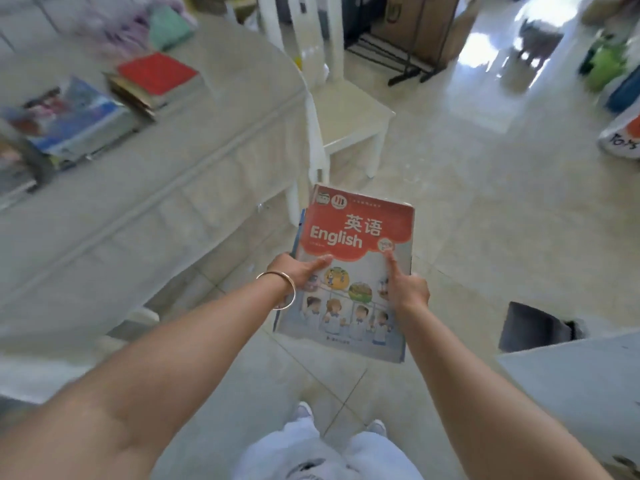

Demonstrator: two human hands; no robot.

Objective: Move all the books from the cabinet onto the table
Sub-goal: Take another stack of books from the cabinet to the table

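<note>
I hold a small stack of books [353,271] out over the floor, the top one a red and white "English" textbook. My left hand [299,270] grips its left edge, thumb on the cover; a gold bangle is on that wrist. My right hand [407,289] grips the right edge, thumb up on the cover. The table [145,174], covered with a pale cloth, lies to my left. On it sit a red book on a brown one [156,74] and a blue-covered pile [74,119]. The cabinet is out of view.
A white chair [349,116] stands at the table's far end, just beyond the books I hold. A black metal rack [398,53] with a cardboard box is at the back. Bags [620,133] lie at the right. A dark bin [533,323] sits on the tiled floor at my right.
</note>
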